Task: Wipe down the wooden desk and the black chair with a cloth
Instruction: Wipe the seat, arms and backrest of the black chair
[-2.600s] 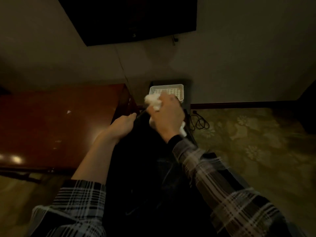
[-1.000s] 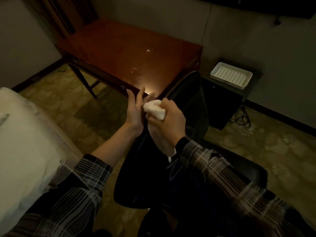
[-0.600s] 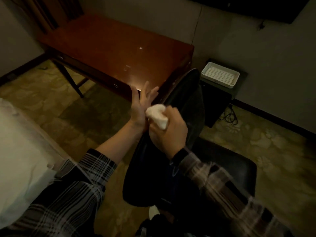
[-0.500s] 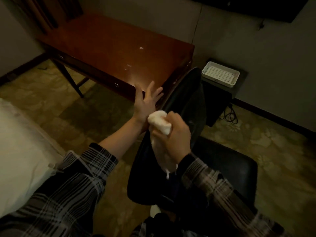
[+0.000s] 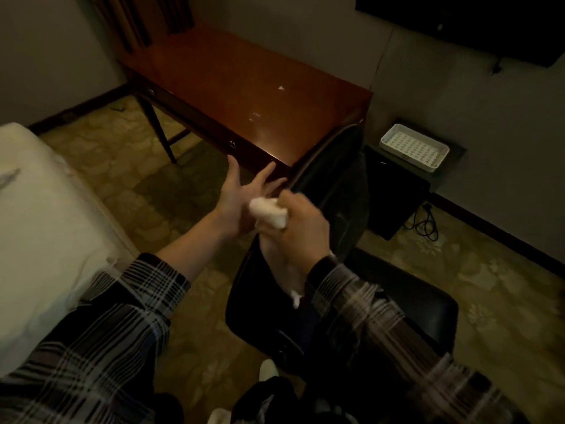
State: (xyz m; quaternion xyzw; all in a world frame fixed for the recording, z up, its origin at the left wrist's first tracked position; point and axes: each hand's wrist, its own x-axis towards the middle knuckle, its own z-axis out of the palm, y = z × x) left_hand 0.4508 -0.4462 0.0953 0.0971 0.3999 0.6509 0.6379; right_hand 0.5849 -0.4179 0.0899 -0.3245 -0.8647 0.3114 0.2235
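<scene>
Our left hand point(image 5: 237, 195) spreads its fingers point(image 5: 234, 171) apart before the reddish-brown wooden counter point(image 5: 244, 96). Our right hand point(image 5: 301, 228) clamps its fingers on the crumpled white cloth point(image 5: 269, 213), against the black padded chair point(image 5: 333, 191) backrest.

Plaid shirt, both arms

Dark plaid sleeves with pale crossing stripes: the left sleeve point(image 5: 128, 304) is pushed back, forearm bare behind the fingers; the right sleeve point(image 5: 363, 304) reaches the wrist.
</scene>
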